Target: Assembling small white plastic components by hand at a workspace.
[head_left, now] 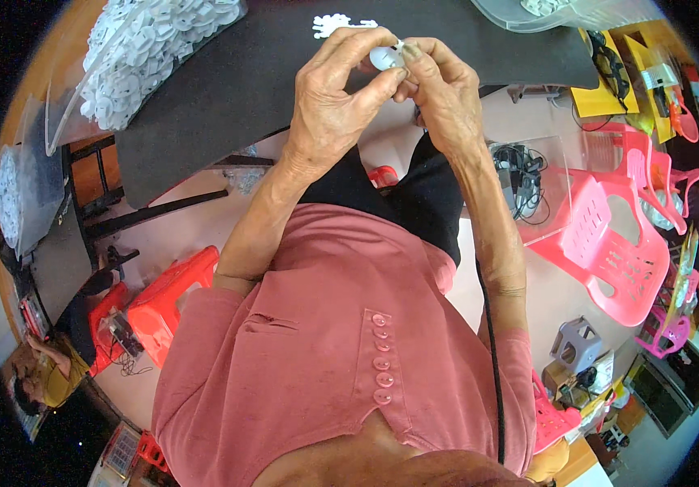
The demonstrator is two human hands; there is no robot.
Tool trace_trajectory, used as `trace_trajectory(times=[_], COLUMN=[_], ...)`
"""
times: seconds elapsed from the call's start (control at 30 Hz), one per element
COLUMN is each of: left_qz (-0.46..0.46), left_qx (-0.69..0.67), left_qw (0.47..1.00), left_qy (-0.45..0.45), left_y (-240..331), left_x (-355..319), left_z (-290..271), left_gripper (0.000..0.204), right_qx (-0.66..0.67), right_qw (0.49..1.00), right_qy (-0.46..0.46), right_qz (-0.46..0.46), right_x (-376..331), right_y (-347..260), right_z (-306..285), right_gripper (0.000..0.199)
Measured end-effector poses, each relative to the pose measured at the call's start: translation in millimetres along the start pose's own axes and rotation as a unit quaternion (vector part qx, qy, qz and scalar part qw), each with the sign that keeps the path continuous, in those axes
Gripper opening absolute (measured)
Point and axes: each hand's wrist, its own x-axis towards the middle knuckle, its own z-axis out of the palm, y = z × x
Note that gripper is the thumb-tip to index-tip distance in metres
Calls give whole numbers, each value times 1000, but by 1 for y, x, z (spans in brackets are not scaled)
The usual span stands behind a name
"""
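My left hand point(333, 105) pinches a flat, round white plastic piece point(384, 58) between thumb and fingertips, just over the near edge of the dark table point(220, 97). Against the right edge of this piece, my right hand point(447, 93) is closed, thumb and fingers pressed together. A small white plastic part point(400, 45) shows between the two sets of fingertips; its shape is mostly hidden. Beyond my left hand, several small white plastic parts point(333, 24) lie in a loose cluster on the table.
A clear bin point(69, 101) heaped with flat white pieces point(142, 61) stands at the table's left. Another clear container point(520, 18) sits at the far right. Pink plastic chairs point(609, 243) are to my right, a red stool point(172, 300) to my left. Another person point(45, 373) is at far left.
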Motion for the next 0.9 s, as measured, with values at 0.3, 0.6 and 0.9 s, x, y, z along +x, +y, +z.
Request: trace_trajectory(times=[0.3,0.6,0.9], left_qz=[-176,-251,-275], left_qx=[-233,-433,-499], left_qw=[956,865,820], left_qy=[16,-30,-54], left_y=[16,-13,-17], left_x=[-8,-12,-21], left_z=[0,-19,-21], left_gripper=[27,23,24], right_qx=[-3,-54,-86], right_qw=[1000,998,995], right_qy=[15,18,-18], right_qz=[-4,-4,-41], right_x=[-1,-3,-2], right_y=[7,-2,0], right_z=[1,8,6], right_gripper=[23,22,20])
